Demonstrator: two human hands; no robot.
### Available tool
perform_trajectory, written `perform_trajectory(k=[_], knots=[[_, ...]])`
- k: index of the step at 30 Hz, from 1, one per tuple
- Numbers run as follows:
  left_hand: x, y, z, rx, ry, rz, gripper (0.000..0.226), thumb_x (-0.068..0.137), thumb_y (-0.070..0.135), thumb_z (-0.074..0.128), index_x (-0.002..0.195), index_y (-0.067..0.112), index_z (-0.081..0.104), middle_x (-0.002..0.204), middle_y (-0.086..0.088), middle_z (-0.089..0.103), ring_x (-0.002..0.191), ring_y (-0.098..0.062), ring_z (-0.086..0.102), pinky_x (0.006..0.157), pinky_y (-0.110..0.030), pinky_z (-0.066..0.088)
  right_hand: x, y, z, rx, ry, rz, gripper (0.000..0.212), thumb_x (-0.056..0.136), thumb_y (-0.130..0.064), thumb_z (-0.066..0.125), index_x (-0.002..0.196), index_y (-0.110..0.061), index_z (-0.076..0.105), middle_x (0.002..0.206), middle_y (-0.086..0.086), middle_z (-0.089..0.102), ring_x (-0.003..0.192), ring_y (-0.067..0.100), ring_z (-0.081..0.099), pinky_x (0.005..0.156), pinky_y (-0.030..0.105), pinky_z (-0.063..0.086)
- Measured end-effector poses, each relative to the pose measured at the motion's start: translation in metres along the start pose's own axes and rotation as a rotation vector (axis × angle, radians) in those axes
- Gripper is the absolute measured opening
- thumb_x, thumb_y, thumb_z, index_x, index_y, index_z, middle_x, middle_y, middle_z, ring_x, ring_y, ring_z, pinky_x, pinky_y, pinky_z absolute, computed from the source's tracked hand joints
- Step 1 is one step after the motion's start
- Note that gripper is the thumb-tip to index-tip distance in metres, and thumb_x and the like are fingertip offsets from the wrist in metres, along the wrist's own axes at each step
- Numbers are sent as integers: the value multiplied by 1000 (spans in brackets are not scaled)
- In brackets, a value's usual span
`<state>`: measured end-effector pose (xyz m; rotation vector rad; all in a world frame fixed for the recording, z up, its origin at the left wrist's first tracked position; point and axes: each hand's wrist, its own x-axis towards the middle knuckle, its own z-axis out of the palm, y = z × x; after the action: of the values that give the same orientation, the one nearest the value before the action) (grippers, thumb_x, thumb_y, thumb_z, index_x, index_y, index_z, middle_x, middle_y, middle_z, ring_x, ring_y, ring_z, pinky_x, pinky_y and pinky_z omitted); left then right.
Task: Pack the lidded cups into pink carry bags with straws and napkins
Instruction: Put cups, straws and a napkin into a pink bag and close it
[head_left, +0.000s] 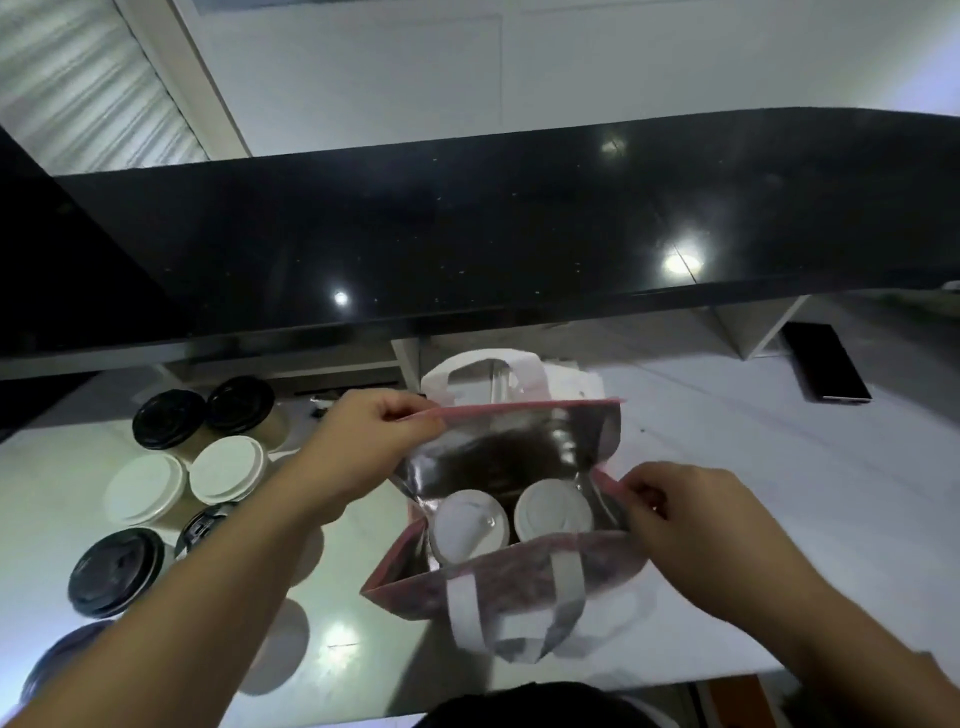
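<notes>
On the table (779, 493), we are pinching the pink bag (519, 582) rim with left hand (374, 441) and right hand (685, 525), spreading it wide around two lidded cups (470, 525) inside, avoiding tipping.

A glossy black raised counter (519, 223) (mirroring ceiling lights) spans pale walls (623, 67).

Bag mouth (498, 467) wide (cups (553, 509) inside)
</notes>
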<state>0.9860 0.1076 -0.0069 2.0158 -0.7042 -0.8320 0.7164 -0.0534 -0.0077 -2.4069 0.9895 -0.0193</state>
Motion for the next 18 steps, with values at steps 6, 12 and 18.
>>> perform_trajectory(k=[6,12,18], knots=[[-1,-11,-5,3,-145,48,25,97,17,67,98,37,82,99,10,81,92,-6,75,69,-9,55,-9,-2,-4,49,-205,16,48,99,-60,46,73,-26,67,72,-17,71,65,8,63,57,26,50],[-4,-27,-9,-145,-174,35,27,103,14,61,109,30,82,103,-1,82,93,-16,78,78,-16,56,45,29,-13,285,-158,195,29,99,-25,51,84,-27,75,77,-13,75,65,9,72,58,28,60],[1,-37,-9,-191,-197,28,28,98,36,62,120,34,79,117,1,79,109,-20,74,97,-35,55,146,57,38,119,-56,142,22,97,-22,61,115,-23,73,98,-12,69,82,8,63,69,24,48]])
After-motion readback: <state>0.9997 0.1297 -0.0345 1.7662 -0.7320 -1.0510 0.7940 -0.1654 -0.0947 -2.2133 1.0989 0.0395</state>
